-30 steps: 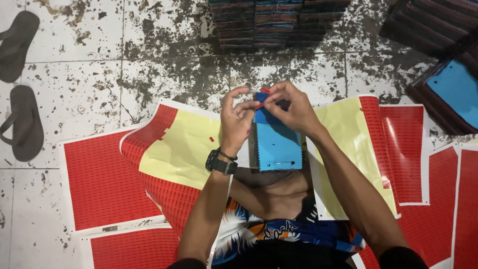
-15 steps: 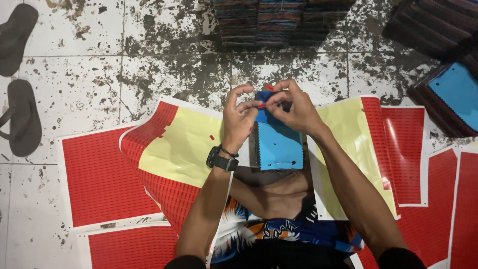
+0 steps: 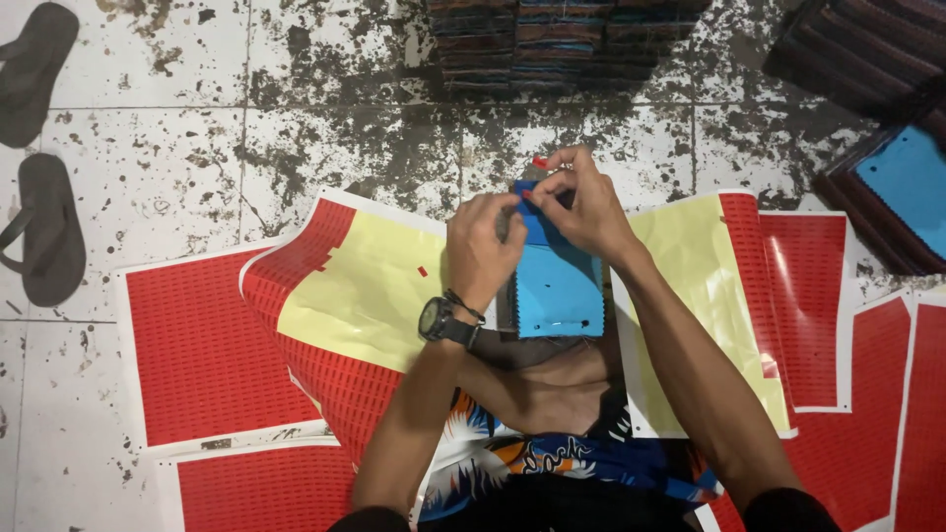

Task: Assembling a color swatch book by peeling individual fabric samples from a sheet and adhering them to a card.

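Here both hands, left hand (image 3: 480, 246) and right hand (image 3: 583, 205), pinch a zigzag-edged blue swatch (image 3: 558, 288) (cloth).

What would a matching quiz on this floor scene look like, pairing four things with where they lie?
Things:
1. dark rubber sandals
2. black wristwatch
3. blue fabric swatch card
4. small red sticker

Places:
A. on the person's left wrist
B. pinched at the right hand's fingertips
C. far left on the tiled floor
D. on the lap, under both hands

Pairs: 1-C, 2-A, 3-D, 4-B

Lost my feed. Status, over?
Left hand and right hand pinching top of blue fabric swatch. Small red sticker at right fingertips. Nothing blocking.
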